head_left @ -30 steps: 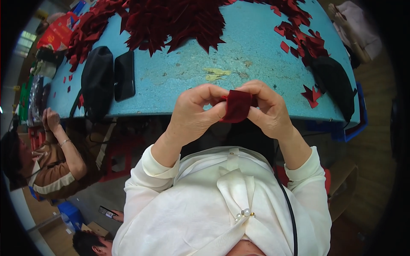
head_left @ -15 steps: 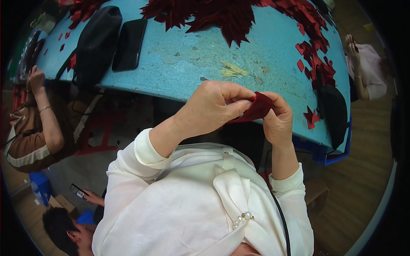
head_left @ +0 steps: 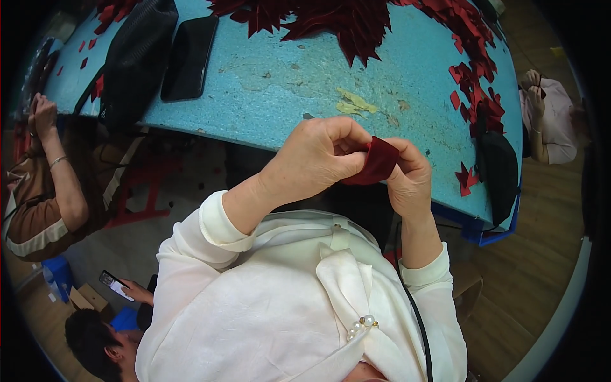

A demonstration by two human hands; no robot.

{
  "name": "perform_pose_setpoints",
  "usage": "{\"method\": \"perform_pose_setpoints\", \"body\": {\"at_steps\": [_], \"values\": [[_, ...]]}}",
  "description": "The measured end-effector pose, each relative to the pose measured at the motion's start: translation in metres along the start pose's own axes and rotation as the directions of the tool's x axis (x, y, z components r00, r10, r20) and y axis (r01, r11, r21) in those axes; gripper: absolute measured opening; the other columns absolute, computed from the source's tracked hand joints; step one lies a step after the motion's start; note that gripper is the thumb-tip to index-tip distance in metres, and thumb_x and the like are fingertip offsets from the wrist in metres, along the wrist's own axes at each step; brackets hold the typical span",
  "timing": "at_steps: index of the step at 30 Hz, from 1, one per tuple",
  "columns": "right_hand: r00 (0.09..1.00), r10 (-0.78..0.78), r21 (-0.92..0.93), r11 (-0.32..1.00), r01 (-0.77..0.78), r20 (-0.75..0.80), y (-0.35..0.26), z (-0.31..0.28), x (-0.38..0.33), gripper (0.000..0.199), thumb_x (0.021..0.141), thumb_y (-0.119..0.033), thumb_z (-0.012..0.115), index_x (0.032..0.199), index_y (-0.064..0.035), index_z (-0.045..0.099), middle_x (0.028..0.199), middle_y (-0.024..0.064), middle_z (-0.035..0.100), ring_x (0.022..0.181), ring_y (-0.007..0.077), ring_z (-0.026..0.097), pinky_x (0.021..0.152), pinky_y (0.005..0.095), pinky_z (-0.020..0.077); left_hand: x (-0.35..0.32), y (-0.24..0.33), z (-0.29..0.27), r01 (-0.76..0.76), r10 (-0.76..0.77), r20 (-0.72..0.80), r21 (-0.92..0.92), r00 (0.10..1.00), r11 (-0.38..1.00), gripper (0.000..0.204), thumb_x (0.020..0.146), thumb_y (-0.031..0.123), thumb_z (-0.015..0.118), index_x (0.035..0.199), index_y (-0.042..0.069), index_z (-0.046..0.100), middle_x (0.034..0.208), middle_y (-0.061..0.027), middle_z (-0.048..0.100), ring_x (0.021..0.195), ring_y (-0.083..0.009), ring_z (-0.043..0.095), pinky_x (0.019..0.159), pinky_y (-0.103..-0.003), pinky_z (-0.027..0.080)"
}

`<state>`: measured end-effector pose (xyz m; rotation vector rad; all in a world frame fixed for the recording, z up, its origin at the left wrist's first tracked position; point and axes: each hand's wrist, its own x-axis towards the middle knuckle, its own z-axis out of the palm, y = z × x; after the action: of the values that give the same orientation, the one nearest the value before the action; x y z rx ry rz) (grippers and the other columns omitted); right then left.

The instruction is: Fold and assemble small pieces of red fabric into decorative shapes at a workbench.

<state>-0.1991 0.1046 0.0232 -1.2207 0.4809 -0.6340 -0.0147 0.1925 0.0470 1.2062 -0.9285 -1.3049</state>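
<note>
A dark red velvety piece of fabric (head_left: pixel 380 162) is stretched between my two hands, just off the near edge of the blue table. My left hand (head_left: pixel 315 153) pinches its left side between thumb and fingers, with a brighter red bit showing by the fingertips. On the other side, my right hand (head_left: pixel 410 173) grips the fabric between thumb and curled fingers. The fabric looks folded or bent over; its underside is hidden. Beyond my hands, a heap of dark red pointed fabric pieces (head_left: pixel 344 28) lies on the table.
The blue table (head_left: pixel 267 102) bears a black phone (head_left: pixel 189 57), a black bag (head_left: pixel 137 60), yellow scraps (head_left: pixel 356 102) and scattered red pieces (head_left: pixel 474 76). A black pouch (head_left: pixel 496 172) hangs at the right edge. Other people sit left and right; one behind holds a phone (head_left: pixel 116 286).
The fabric has turned a little between my fingers, showing more of its broad face. Both hands keep their grip. The view has shifted slightly.
</note>
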Motion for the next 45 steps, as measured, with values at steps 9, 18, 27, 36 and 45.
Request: {"method": "perform_pose_setpoints", "body": {"at_steps": [9, 18, 27, 36, 45], "values": [[0.999, 0.034, -0.008, 0.999, -0.033, 0.006, 0.002, -0.003, 0.003, 0.032, 0.086, -0.012, 0.073, 0.112, 0.0015, 0.06, 0.105, 0.0057, 0.065, 0.094, 0.0128, 0.063, 0.084, 0.0266, 0.0525, 0.004, -0.005, -0.001, 0.028, -0.027, 0.015, -0.036, 1.0, 0.999, 0.013, 0.084, 0.001, 0.07, 0.095, -0.001, 0.065, 0.088, -0.0042, 0.068, 0.081, -0.0079, 0.064, 0.072, -0.021, 0.054], [0.996, 0.085, 0.036, 0.996, -0.084, -0.01, 0.005, -0.006, 0.005, 0.03, 0.084, -0.008, 0.073, 0.11, -0.0004, 0.061, 0.104, 0.0045, 0.065, 0.095, 0.0121, 0.062, 0.085, 0.0269, 0.0522, 0.005, -0.004, 0.001, 0.0, 0.0, 0.0, 0.079, 1.0, 0.997, 0.016, 0.084, -0.002, 0.066, 0.1, -0.002, 0.069, 0.09, -0.0047, 0.07, 0.08, -0.0086, 0.065, 0.07, -0.02, 0.053], [0.996, 0.084, 0.056, 0.995, -0.084, 0.001, 0.003, -0.006, 0.006, 0.03, 0.085, -0.006, 0.071, 0.113, 0.0001, 0.062, 0.104, 0.0045, 0.065, 0.096, 0.0115, 0.062, 0.085, 0.0253, 0.0512, 0.007, 0.004, -0.002, -0.183, 0.188, 0.014, 0.302, 0.982, 0.936, 0.019, 0.08, -0.005, 0.068, 0.097, 0.001, 0.072, 0.084, -0.0048, 0.068, 0.078, -0.0091, 0.063, 0.066, -0.021, 0.051], [0.998, -0.035, 0.058, 0.998, 0.038, -0.05, 0.006, -0.003, 0.002, 0.026, 0.083, 0.002, 0.071, 0.107, -0.0027, 0.065, 0.102, 0.0043, 0.064, 0.094, 0.0133, 0.062, 0.085, 0.0267, 0.052, 0.007, 0.006, 0.013, -0.279, 0.331, -0.064, 0.405, 0.941, 0.871, 0.014, 0.077, -0.005, 0.072, 0.089, 0.001, 0.069, 0.086, -0.0076, 0.068, 0.077, -0.0134, 0.064, 0.067, -0.024, 0.052], [0.996, -0.038, 0.119, 0.992, 0.047, -0.079, 0.003, -0.005, 0.001, 0.016, 0.082, 0.002, 0.071, 0.095, -0.0034, 0.064, 0.097, 0.0035, 0.062, 0.087, 0.0121, 0.061, 0.08, 0.0257, 0.0511, 0.008, 0.004, 0.02, -0.463, 0.528, -0.007, 0.472, 0.849, 0.75, 0.013, 0.077, -0.005, 0.073, 0.087, 0.002, 0.068, 0.083, -0.0067, 0.07, 0.075, -0.014, 0.066, 0.067, -0.024, 0.052]]}}
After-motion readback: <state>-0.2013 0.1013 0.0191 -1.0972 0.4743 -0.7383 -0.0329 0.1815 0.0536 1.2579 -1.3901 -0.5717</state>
